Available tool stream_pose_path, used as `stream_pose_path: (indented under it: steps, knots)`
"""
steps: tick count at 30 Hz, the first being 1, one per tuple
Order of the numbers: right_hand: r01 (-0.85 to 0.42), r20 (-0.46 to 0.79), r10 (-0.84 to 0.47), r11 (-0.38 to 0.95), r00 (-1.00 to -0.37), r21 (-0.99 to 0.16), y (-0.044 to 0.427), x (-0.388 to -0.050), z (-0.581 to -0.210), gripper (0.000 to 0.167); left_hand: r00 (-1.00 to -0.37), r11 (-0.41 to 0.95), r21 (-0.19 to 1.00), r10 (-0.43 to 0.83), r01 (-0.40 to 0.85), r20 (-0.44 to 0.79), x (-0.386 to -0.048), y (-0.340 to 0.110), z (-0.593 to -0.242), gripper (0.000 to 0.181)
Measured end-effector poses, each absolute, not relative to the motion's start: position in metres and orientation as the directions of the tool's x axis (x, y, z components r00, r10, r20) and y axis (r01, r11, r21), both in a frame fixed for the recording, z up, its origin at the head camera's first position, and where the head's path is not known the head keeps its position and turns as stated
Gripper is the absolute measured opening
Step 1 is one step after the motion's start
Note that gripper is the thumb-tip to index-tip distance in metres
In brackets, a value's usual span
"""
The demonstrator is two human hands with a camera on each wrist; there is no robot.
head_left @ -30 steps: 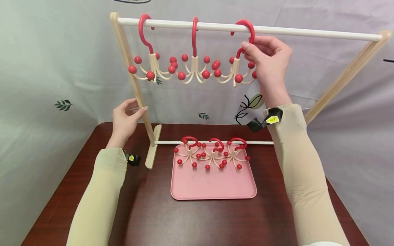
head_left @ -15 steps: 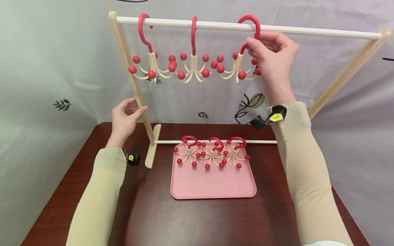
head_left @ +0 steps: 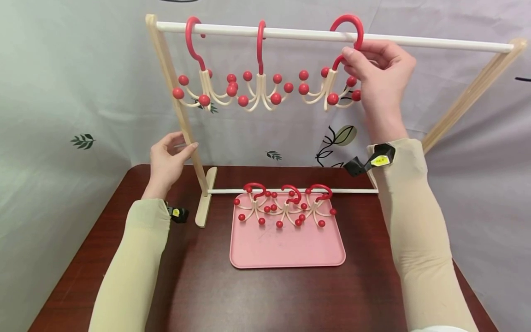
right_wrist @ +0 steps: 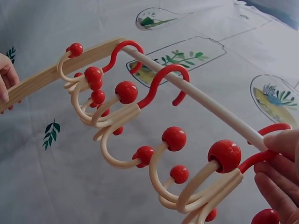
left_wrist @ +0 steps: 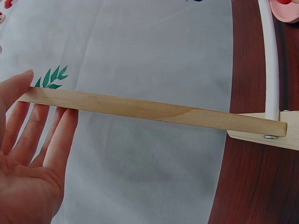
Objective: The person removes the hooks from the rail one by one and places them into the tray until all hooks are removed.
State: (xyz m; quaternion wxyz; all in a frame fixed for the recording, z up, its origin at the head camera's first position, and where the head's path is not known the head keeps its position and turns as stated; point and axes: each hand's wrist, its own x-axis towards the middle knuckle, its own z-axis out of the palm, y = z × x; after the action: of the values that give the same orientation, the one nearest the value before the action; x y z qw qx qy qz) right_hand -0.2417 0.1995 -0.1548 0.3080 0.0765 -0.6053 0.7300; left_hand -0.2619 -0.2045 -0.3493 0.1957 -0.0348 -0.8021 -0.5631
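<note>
My left hand pinches the wooden left post of a hanging rack; in the left wrist view the thumb lies on one side and the fingers on the other. With thumb and fingers, my right hand grips the red hook of a multi-arm rotating hanger with cream arms and red ball tips. That hook loops over the white top rod, its crown standing above the rod. Two matching hangers hang further left, one middle and one near the left post.
A pink tray on the dark wooden table holds 3 more such hangers along its far side. The rack's lower white rod runs behind them. The right post leans near my right forearm. Patterned cloth hangs behind.
My right hand has moved to the right along the top rod, carrying the held hanger away from the middle one. My left hand stays on the post.
</note>
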Motion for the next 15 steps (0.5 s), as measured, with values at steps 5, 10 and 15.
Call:
stream_pose_path:
  steps: [5, 10, 15]
  knots:
    - [-0.561, 0.498, 0.369, -0.083, -0.785, -0.823, 0.205, -0.237, -0.155, 0.030, -0.922, 0.361, 0.891, -0.164, 0.276, 0.352, -0.261, -0.204, -0.349, 0.047]
    - [-0.599, 0.518, 0.388, -0.122, -0.763, -0.791, 0.210, -0.236, -0.154, 0.031, -0.923, 0.366, 0.890, -0.163, 0.271, 0.349, -0.260, -0.205, -0.348, 0.047]
    - [-0.615, 0.528, 0.393, -0.133, -0.753, -0.777, 0.212, -0.234, -0.153, 0.032, -0.924, 0.372, 0.889, -0.166, 0.266, 0.345, -0.259, -0.205, -0.347, 0.047]
